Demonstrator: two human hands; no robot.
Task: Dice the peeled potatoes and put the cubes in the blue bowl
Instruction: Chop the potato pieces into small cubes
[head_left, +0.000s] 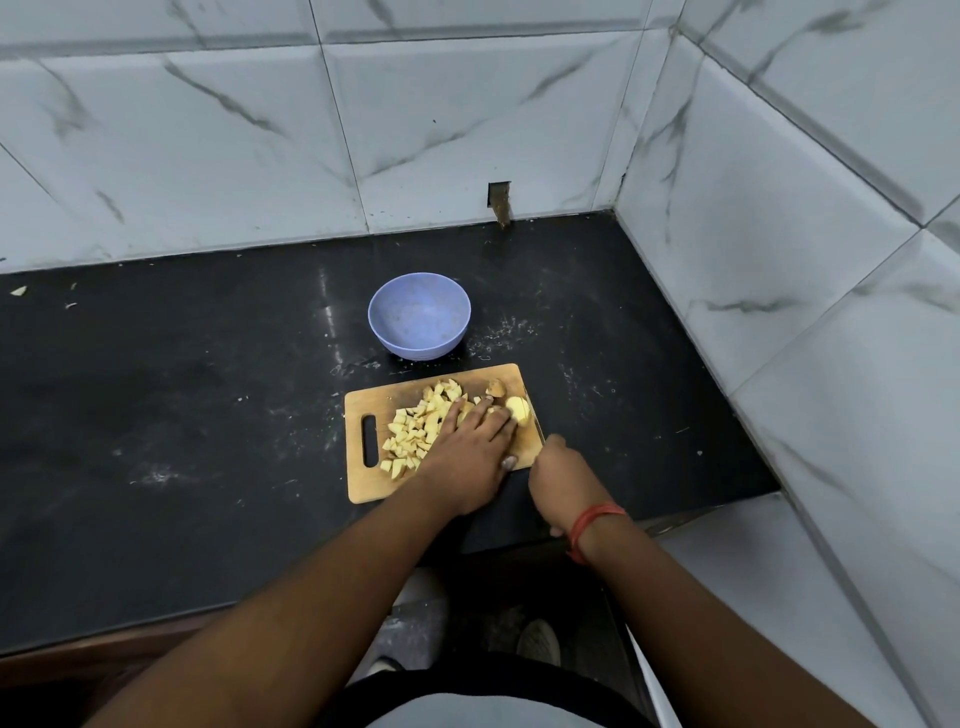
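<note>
A wooden cutting board (374, 483) lies on the black counter. A heap of pale yellow potato cubes (410, 431) covers its left half. My left hand (470, 452) lies over the board, its fingertips holding a potato piece (518, 409) near the right edge. My right hand (558, 470) grips a knife handle, and the thin blade (535, 421) runs along the right side of that potato piece. A small brownish potato bit (495, 387) sits at the board's far edge. The blue bowl (418, 317) stands empty just beyond the board.
The black counter (182, 415) ends at marble-tiled walls behind and at the right (779, 312). Small scraps (18, 291) lie at the far left. The counter's front edge runs under my forearms, with the floor and shoes below.
</note>
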